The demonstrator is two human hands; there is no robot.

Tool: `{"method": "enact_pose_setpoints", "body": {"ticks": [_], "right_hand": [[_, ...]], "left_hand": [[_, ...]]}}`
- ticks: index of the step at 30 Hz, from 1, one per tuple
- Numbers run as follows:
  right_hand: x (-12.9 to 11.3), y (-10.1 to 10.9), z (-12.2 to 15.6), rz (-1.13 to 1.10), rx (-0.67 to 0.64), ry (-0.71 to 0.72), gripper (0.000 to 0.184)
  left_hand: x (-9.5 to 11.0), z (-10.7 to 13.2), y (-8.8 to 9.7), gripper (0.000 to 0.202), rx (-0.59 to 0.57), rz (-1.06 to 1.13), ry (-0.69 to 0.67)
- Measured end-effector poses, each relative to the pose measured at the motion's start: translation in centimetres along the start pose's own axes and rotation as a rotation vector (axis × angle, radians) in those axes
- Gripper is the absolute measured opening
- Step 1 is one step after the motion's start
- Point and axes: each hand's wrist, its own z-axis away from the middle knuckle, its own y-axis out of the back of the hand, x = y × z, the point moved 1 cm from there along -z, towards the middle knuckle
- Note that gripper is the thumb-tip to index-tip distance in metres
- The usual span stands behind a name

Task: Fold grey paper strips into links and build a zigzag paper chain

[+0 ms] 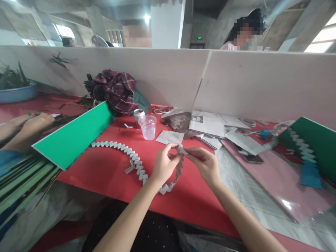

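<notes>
You're working one folded-paper chain (134,156) with both hands. Your left hand (166,162) is pinching its raised end, thumb and index finger closing on the links. Your right hand (206,162) is nipping the same end from the other side, thumb against fingertips; both grips are nearly meeting there. You're holding that end above the red table (195,196). The rest is hanging down, bending by the table's near edge, passing under your left wrist (part hidden), then running left to the green board (76,140). A short folded piece (129,169) is lying just beside the chain. Toward the far edge, a plastic cup (148,129) is standing with a can (139,113) just behind it. A pink folder (278,182) is covering part of the table's right side.
</notes>
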Motion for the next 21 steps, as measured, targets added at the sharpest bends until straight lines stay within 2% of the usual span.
{"method": "enact_pose_setpoints", "body": {"ticks": [9,21], "right_hand": [[-0.37,-0.03,-0.03,0.037,0.007,0.065,0.01],[-0.07,0.08,-0.01,0.051,0.015,0.095,0.011]], "left_hand": [[-0.08,-0.2,0.01,0.026,-0.007,0.055,0.009],[0.45,0.33,-0.29,0.021,-0.068,0.109,0.014]]}}
